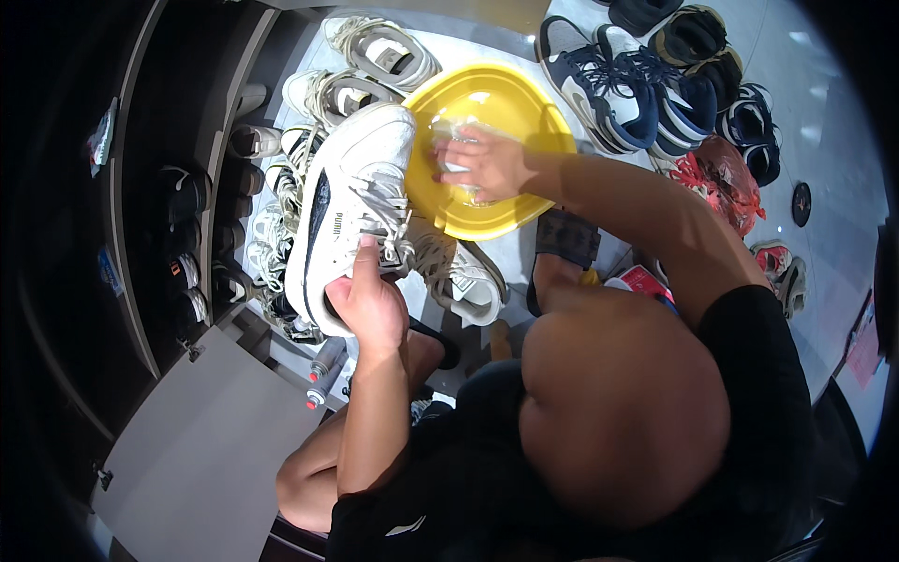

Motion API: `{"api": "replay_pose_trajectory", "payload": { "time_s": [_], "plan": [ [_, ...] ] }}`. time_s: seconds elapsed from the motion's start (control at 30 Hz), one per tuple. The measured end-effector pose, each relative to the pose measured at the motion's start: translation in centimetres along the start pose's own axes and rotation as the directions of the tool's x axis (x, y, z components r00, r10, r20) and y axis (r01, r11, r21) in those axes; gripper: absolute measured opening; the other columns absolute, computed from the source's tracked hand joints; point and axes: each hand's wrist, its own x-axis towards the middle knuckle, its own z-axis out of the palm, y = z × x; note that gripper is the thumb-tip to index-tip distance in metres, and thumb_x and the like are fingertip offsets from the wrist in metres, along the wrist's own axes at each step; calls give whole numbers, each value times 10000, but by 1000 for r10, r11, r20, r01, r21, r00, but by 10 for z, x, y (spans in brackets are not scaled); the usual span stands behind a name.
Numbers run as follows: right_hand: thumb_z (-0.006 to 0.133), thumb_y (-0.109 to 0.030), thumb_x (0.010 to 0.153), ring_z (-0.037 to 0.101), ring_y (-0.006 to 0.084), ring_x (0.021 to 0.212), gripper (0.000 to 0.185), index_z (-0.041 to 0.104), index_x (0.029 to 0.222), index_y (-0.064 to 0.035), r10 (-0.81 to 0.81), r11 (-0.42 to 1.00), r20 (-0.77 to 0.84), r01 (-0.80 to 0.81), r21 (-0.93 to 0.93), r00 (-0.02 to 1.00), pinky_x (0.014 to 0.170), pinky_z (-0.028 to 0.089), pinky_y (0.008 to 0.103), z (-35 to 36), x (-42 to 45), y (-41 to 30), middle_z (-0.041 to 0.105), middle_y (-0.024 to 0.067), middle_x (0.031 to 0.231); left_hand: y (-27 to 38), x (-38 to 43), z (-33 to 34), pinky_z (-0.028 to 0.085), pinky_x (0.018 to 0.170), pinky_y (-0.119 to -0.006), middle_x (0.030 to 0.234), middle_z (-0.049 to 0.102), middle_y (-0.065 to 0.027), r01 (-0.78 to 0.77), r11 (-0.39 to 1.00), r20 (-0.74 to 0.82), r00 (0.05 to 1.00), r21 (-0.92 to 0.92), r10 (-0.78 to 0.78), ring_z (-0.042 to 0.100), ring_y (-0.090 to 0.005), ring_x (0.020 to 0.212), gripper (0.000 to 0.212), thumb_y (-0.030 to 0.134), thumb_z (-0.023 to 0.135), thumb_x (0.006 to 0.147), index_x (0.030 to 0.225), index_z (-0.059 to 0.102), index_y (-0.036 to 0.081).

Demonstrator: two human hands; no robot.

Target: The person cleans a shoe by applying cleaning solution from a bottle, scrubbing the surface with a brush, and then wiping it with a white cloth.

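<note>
My left hand point(372, 302) grips a white Puma sneaker point(351, 190) by its heel opening and tongue, thumb on the tongue. The shoe is tilted, toe pointing up and away, with a dark stripe on its side and white laces tied. Its toe overlaps the left rim of a yellow plastic basin point(516, 91) holding some clear water. Inside that basin is my right hand point(484, 165), blurred, fingers spread over a whitish, wet, cloth-like thing point(456, 167). How firmly the fingers hold it cannot be seen. Below the basin stands another white sneaker point(474, 281) with beige laces.
Left is an open shoe cabinet point(211, 161) with its door point(204, 449) swung down low. Several laced sneakers point(358, 91) line its front. Navy-and-white sneakers point(597, 84) and a red plastic bag point(730, 186) are at right. Two spray cans point(326, 372) lie beside my left forearm.
</note>
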Motion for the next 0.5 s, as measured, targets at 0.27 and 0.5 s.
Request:
{"api": "replay_pose_trajectory", "payload": {
  "time_s": [0.27,0.5],
  "plan": [
    [639,-381,964,384,377,1491,540,572,1460,-179,331,938,-111,-340,-68,937,1197,242,654,29,0,-15,391,178,1624,9,0,0,534,958,-336,1307,664,-157,-37,999,31,999,-38,39,661,-209,1136,386,-24,599,1000,1376,549,-95],
    [617,-231,1022,666,271,1040,313,673,1294,-85,667,565,153,-628,535,730,893,544,461,19,18,-11,679,147,1214,12,2,5,510,1015,-387,1321,668,-169,-27,997,59,998,-70,31,661,-254,1172,417,-20,597,959,1366,563,-103]
  ]
}}
